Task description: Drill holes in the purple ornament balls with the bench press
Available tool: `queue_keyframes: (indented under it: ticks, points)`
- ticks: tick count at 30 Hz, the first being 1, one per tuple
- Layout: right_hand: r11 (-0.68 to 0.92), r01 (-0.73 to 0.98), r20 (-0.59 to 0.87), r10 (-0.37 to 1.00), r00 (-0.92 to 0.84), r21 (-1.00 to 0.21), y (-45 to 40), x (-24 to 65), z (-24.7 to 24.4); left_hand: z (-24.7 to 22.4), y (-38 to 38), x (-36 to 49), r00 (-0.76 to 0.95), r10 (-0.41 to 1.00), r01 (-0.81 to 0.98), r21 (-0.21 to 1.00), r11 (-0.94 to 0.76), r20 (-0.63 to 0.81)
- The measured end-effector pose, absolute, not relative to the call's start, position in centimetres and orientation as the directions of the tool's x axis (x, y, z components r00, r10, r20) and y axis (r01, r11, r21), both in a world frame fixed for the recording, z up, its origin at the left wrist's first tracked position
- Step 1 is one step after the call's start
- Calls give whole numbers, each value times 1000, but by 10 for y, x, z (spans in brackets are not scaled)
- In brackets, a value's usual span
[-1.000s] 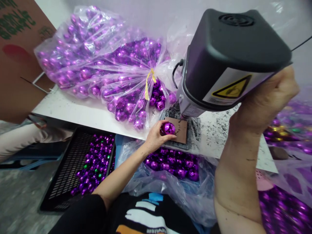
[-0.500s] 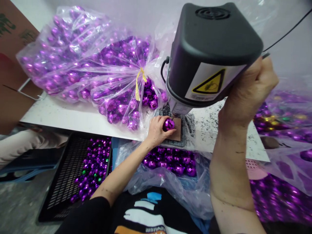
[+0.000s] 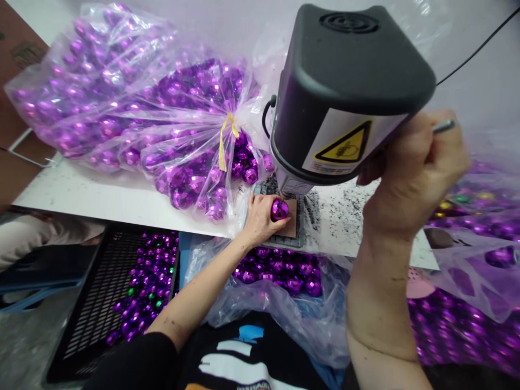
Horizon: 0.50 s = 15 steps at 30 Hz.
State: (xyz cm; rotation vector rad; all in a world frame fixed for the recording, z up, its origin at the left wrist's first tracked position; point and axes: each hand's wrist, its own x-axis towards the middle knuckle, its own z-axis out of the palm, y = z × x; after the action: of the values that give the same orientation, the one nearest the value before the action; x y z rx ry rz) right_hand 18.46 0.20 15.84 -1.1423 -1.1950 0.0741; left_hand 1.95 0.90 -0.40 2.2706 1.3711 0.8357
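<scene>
My left hand (image 3: 262, 216) is closed round a shiny purple faceted ball (image 3: 279, 209), pinched between thumb and fingers. The ball is over a brown block (image 3: 291, 223) on the grey base of a black bench machine (image 3: 357, 76). Just above the ball is the machine's narrow metal tip (image 3: 284, 195); whether the two touch I cannot tell. On the machine's right side my right hand (image 3: 426, 151) is wrapped round a lever, and a grey rod end (image 3: 443, 126) pokes out by the fingers. Most of the lever is hidden by the hand and the machine.
A tied clear bag (image 3: 122, 108) of purple balls covers the table's left. More balls lie in an open bag (image 3: 280, 271) below the table edge. A black crate (image 3: 81, 325) with small purple and green pieces stands lower left. Dark specks litter the white tabletop (image 3: 341, 216).
The view has shifted slightly. My right hand has moved a little downward and right with the lever, and more of the rod end shows. My left hand still holds the ball under the tip.
</scene>
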Motion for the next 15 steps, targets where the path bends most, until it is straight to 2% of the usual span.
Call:
queue_keyframes:
  ticks: [7, 15]
  points:
    - [337, 663, 681, 635, 364, -668, -51, 171, 140, -7, 9, 20, 358, 880, 667, 575, -474, 311]
    - [467, 644, 790, 446, 420, -606, -40, 164, 112, -10, 10, 20, 340, 876, 662, 574, -482, 342]
